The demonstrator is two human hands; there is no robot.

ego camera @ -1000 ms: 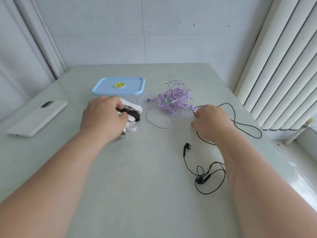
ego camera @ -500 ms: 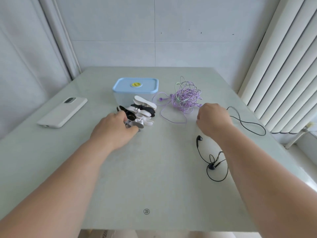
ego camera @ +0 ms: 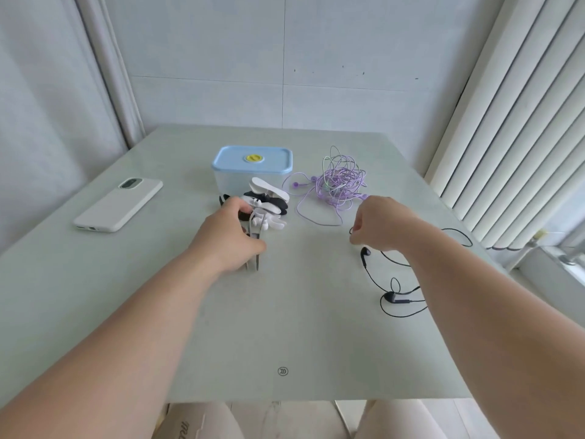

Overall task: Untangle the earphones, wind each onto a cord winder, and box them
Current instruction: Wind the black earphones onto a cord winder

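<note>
Left hand (ego camera: 228,236), centre-left of frame: fingers curled down over the near edge of the cord winders (ego camera: 269,205), gripping a thin grey 2-pronged tool (ego camera: 255,256). The 2 prongs stick out below the hand, toward the lower edge of the frame, tips on the table (ego camera: 285,318).

Right hand (ego camera: 383,225), centre-right: closed into a loose fist, thumb and forefinger pinching the cord of the black earphones (ego camera: 366,253) at the hand's left edge. The hand is raised slightly off the table surface.

Black earphones: 1 bud lies just below the right hand, the 2nd lower down beside a small loop of cord. The rest of the cord passes behind the right forearm and reappears as a loop toward the right edge of the table.

Purple earphones (ego camera: 341,182): a dense tangle above the right hand, upper centre-right, apart from it. Some pale green strands run through the tangle. 1 long loop trails out toward the frame centre.

Cord winders: a pile of white and black pieces, touching the front of the box (ego camera: 251,160). The box is clear-walled with a blue lid on and a yellow spot on top.

Phone (ego camera: 118,205): white case, face down, left side of the table, well apart from the rest.

Vertical blinds (ego camera: 512,128) fill the right side.
</note>
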